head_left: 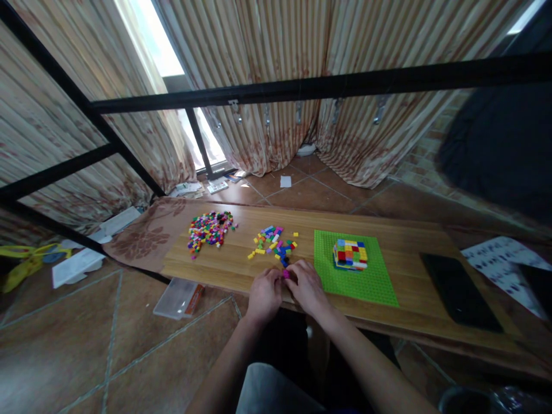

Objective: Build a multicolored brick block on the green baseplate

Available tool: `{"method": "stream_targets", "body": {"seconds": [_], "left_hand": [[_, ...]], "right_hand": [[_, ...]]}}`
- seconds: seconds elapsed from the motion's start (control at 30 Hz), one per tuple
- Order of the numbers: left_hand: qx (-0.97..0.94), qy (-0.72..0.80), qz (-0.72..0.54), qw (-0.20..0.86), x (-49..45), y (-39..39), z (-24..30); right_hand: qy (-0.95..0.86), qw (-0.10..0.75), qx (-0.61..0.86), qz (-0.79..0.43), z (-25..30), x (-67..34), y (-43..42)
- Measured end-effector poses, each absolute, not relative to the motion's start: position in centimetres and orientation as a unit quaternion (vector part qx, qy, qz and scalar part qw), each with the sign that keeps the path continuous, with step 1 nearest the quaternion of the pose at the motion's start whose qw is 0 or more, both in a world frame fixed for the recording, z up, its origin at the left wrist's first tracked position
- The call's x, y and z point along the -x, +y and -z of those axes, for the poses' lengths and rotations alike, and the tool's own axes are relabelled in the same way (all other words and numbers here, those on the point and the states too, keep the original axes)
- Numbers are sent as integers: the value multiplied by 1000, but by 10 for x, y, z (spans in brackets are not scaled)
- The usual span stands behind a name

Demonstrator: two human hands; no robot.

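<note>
Near the front edge of the wooden board, my left hand (264,293) and my right hand (305,283) meet with fingers closed around a magenta toy brick (286,274). Just beyond my fingers lies a loose spread of mixed toy bricks (276,238), with dark blue ones closest. To the right of my right hand is a green baseplate (356,287). On it stands a block built of multicoloured bricks (350,255), with red, yellow, white and blue on top. My fingers partly cover the magenta brick, so its exact shape is hidden.
A larger heap of small bricks (209,230) lies on the left of the wooden board (241,276). A black flat device (459,290) rests at the right end, beside a printed sheet (502,270). A clear plastic box (175,299) is on the floor. A black metal rail (302,89) crosses above.
</note>
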State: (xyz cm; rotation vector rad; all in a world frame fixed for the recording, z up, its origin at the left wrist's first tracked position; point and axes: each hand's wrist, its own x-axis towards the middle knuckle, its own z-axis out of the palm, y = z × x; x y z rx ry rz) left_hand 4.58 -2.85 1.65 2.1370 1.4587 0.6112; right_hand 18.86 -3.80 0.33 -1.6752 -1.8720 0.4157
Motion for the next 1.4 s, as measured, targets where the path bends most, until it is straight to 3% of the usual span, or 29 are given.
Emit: {"method": "stream_targets", "body": {"seconds": [1.2, 1.4], "left_hand": [[-771, 539, -220, 259, -41, -27, -15], [-775, 534, -221, 258, -42, -27, -18]], "right_hand": [[-662, 348, 640, -179, -4, -196, -27], [-647, 281, 700, -116, -8, -178, -13]]}}
